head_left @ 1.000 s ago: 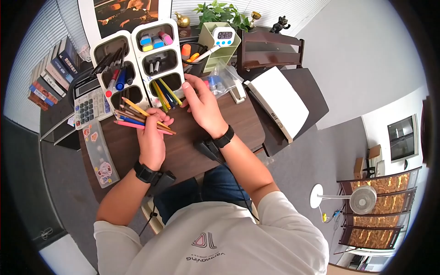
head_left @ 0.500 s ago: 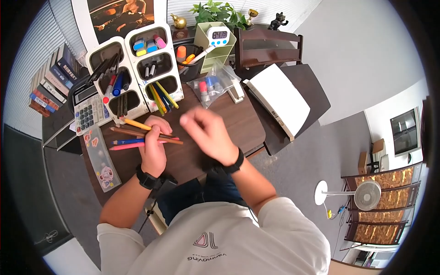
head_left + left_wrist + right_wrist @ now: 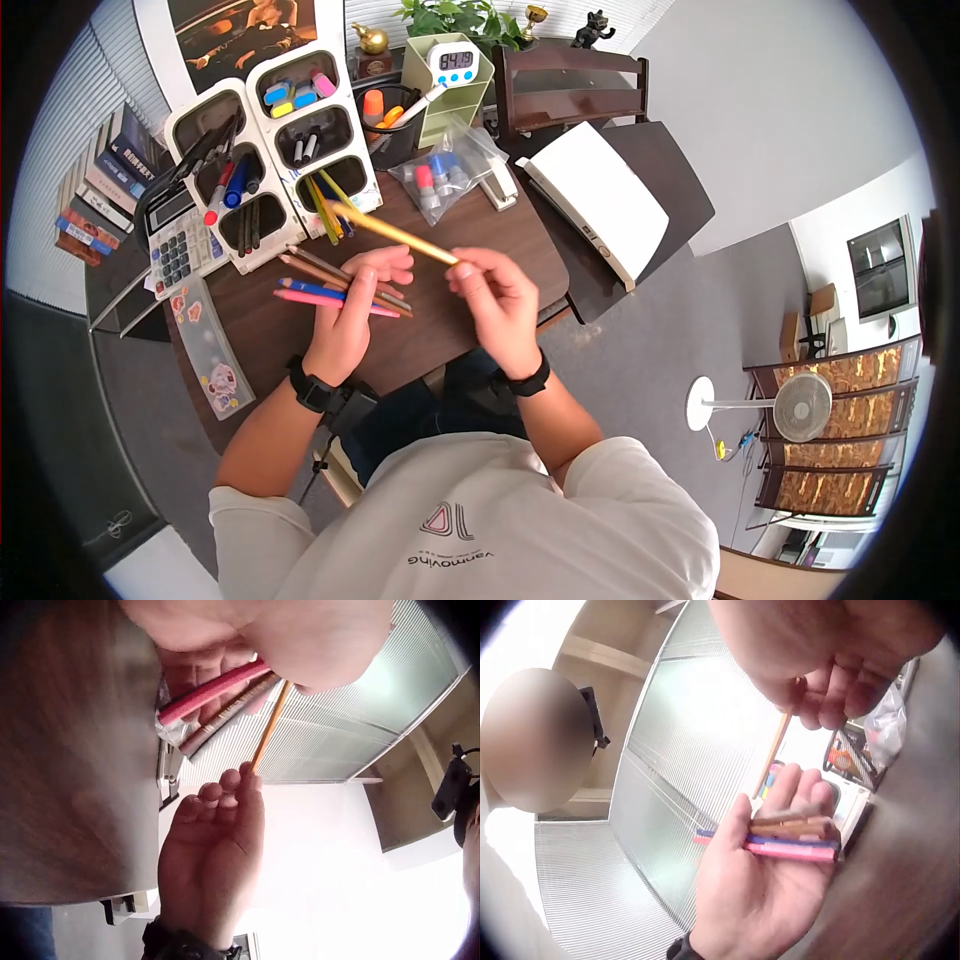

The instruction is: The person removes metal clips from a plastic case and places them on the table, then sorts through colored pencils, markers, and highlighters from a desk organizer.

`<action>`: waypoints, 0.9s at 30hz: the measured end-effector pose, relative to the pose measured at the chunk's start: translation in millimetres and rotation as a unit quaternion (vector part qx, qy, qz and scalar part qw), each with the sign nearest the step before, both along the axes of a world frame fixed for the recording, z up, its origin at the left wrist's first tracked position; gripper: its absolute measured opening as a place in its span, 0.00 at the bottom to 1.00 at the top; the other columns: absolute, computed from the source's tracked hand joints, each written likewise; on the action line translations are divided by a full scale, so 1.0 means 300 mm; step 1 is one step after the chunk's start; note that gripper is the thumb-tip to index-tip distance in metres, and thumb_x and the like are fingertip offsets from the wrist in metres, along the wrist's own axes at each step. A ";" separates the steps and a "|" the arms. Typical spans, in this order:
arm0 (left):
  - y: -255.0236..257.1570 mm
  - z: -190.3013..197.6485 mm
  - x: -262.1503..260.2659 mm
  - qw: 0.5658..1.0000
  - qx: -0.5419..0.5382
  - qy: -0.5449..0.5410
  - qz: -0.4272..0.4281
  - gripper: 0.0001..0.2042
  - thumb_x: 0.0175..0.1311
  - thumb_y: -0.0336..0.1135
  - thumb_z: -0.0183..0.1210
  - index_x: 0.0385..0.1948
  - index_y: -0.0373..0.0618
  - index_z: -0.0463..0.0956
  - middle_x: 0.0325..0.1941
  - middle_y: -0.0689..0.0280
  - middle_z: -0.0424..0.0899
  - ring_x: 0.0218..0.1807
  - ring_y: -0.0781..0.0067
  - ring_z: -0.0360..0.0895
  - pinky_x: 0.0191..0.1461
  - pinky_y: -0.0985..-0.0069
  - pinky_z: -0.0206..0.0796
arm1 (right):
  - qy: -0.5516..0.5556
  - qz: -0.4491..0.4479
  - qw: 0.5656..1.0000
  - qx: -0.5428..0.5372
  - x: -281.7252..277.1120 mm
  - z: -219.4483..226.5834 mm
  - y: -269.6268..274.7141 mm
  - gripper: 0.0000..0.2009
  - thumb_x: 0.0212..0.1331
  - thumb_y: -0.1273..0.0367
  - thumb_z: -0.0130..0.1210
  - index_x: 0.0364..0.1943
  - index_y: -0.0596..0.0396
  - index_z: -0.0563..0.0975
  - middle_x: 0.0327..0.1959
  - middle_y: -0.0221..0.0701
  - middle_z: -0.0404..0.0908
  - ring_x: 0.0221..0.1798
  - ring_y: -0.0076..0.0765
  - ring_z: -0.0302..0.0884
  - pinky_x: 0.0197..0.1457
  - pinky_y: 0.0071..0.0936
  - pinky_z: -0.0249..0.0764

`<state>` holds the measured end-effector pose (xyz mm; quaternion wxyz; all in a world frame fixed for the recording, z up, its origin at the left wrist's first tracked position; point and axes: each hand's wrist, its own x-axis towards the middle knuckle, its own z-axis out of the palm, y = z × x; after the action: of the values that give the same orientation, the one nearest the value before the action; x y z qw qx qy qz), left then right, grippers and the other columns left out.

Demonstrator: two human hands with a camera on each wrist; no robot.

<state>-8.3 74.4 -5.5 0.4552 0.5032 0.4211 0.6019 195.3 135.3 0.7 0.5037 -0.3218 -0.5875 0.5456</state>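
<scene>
My left hand (image 3: 342,325) holds several coloured pencils across its palm under the thumb. Among them are a pink pencil (image 3: 802,851), a blue pencil (image 3: 310,288) and brown pencils (image 3: 799,826). Just to the right, my right hand (image 3: 502,305) pinches a yellow pencil (image 3: 400,235) by one end between thumb and fingertips. That pencil slants up and left, its far end overlapping the front of a white desk organizer (image 3: 268,128) in the head view. In the organizer's lower right compartment stand yellow and green pencils (image 3: 322,203); dark pencils (image 3: 248,228) stand in the lower left one.
Markers and highlighters (image 3: 300,95) fill other compartments. Right of the organizer are a black mesh cup (image 3: 388,150), a clear bag (image 3: 440,175) with small bottles and a stapler (image 3: 498,188). A calculator (image 3: 178,255) and a stickered translucent case (image 3: 212,345) lie at left.
The right hand has drawn back from the organizer and taken the yellow pencil out of the left hand's bundle. The left hand keeps the other pencils, its fingers now looser.
</scene>
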 end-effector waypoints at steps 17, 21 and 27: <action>0.039 -0.061 -0.070 0.972 0.033 -0.223 0.072 0.18 0.84 0.38 0.41 0.46 0.35 0.79 0.69 0.48 0.78 0.74 0.56 0.71 0.76 0.59 0.63 | -0.218 0.036 0.926 0.305 -0.285 0.147 0.138 0.13 0.64 0.77 0.59 0.52 0.61 0.81 0.39 0.46 0.87 0.45 0.57 0.85 0.48 0.46 0.81; 0.035 -0.082 -0.077 0.973 -0.010 -0.196 0.122 0.17 0.83 0.37 0.43 0.43 0.36 0.79 0.47 0.59 0.86 0.60 0.67 0.77 0.71 0.64 0.65 | -0.220 0.018 0.915 0.336 -0.297 0.116 0.146 0.13 0.63 0.76 0.60 0.52 0.59 0.82 0.40 0.45 0.85 0.46 0.57 0.84 0.51 0.46 0.80; 0.030 -0.057 -0.050 0.980 0.044 -0.129 0.142 0.16 0.81 0.32 0.44 0.33 0.36 0.77 0.38 0.63 0.82 0.47 0.74 0.78 0.71 0.69 0.63 | -0.217 0.046 0.895 0.388 -0.297 0.103 0.160 0.15 0.60 0.75 0.63 0.51 0.56 0.85 0.44 0.38 0.80 0.50 0.53 0.79 0.55 0.43 0.79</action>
<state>-23.2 83.5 -22.4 0.3929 0.3756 0.3993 0.7383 106.1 183.4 31.6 0.4229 -0.1842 -0.8613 0.2131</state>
